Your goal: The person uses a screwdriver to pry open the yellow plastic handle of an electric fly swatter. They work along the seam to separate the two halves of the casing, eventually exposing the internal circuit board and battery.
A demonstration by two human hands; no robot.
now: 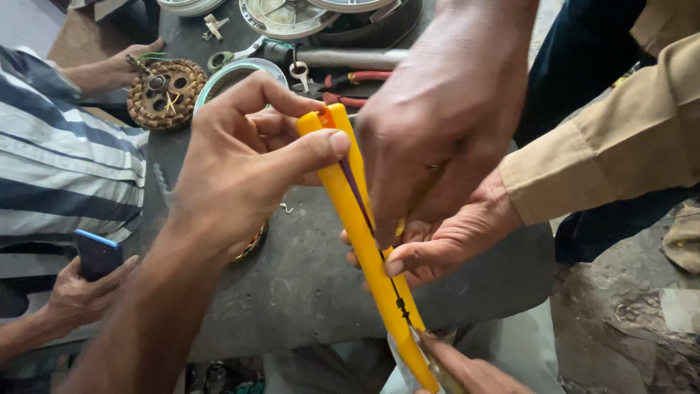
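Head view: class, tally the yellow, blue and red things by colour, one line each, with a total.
Yellow: 1, the long strip pinched by the left hand and right hand.
Blue: 1, the phone.
Red: 1, the pliers.
Total: 3.

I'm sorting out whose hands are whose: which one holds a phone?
The hand at lower left, below the striped shirt, grips a dark blue phone; the others hold the yellow tube.
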